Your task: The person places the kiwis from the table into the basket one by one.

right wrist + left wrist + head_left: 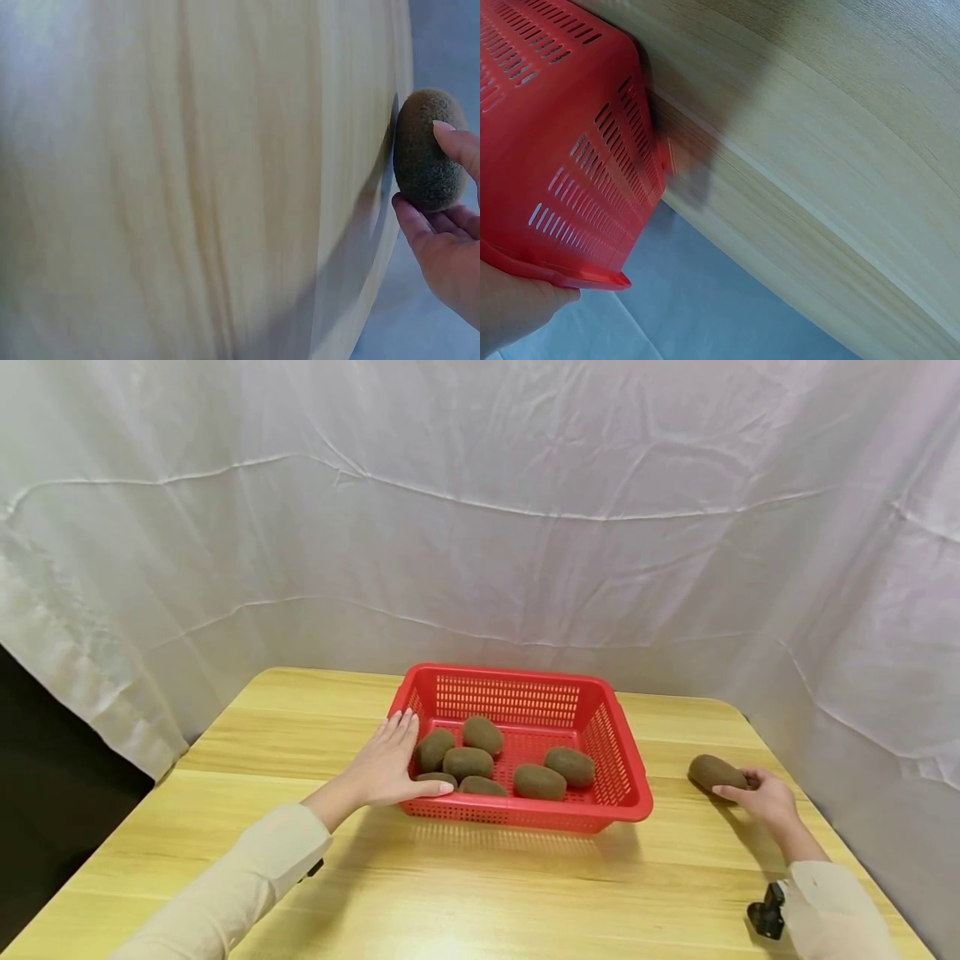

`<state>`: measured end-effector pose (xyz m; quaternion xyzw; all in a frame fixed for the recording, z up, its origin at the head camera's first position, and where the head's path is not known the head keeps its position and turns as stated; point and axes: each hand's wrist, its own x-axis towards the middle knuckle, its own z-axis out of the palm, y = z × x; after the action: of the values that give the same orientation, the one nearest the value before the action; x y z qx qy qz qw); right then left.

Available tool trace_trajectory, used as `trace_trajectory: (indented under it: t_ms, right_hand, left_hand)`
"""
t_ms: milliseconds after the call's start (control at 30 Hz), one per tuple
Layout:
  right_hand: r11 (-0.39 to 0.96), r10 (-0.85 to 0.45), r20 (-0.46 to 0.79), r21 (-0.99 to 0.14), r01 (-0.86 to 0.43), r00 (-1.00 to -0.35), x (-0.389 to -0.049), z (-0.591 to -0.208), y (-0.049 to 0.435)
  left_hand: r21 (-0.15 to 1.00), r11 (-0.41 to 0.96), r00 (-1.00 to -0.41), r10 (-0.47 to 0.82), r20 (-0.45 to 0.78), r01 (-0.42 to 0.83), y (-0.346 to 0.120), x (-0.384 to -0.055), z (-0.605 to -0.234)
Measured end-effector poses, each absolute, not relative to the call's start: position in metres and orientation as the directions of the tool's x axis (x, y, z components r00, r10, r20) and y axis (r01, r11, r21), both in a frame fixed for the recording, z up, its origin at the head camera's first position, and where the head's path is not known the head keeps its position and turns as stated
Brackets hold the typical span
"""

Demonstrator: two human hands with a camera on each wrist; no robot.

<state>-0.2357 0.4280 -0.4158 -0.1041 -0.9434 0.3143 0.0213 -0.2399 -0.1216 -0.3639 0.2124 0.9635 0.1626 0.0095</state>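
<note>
A red plastic basket (517, 808) with slotted walls stands on the table, several brown fuzzy kiwis (467, 763) lying inside it. My left hand (387, 766) rests on the basket's near left corner, its straight fingers over the left rim and its thumb along the front rim. In the left wrist view, part of that hand (517, 304) shows at the basket rim. Out to the right of the basket, my right hand (767, 799) grips a single kiwi (711, 772) between thumb and fingers. The right wrist view shows this kiwi (426, 161) upright, close over the tabletop.
The light wooden table (480, 893) has rounded back corners. White cloth (480, 543) hangs behind and at both sides. A dark area (52, 785) lies beyond the table's left edge. A small black device (767, 912) is worn at the right wrist.
</note>
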Motion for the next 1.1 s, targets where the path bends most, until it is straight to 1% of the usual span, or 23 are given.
trace_trajectory:
  t_ms: [200,433,800,933,1100]
  right_hand:
    - [0.734,0.246,-0.064,-0.639,0.229,-0.967,-0.235,-0.412,0.423]
    - [0.687,0.285,-0.056,-0.685,0.244,-0.957,-0.235,-0.408,0.417]
    - [0.674,0.274,-0.021,-0.709,0.208,-0.961,-0.234,-0.4,0.41]
    - [0.689,0.272,0.01,-0.7,0.188,-0.962,-0.235,-0.396,0.406]
    - [0.669,0.27,0.011,-0.721,0.179,-0.963,-0.236,-0.39,0.401]
  left_hand:
    - [0.313,0.857,-0.909,0.414,0.052,0.409,-0.122,-0.241,-0.364]
    - [0.311,0.859,-0.909,0.414,0.049,0.408,-0.122,-0.241,-0.364]
    - [0.315,0.858,-0.91,0.412,0.046,0.405,-0.121,-0.24,-0.364]
    - [0.315,0.859,-0.91,0.411,0.042,0.403,-0.122,-0.24,-0.364]
    - [0.311,0.859,-0.909,0.413,0.045,0.406,-0.122,-0.241,-0.364]
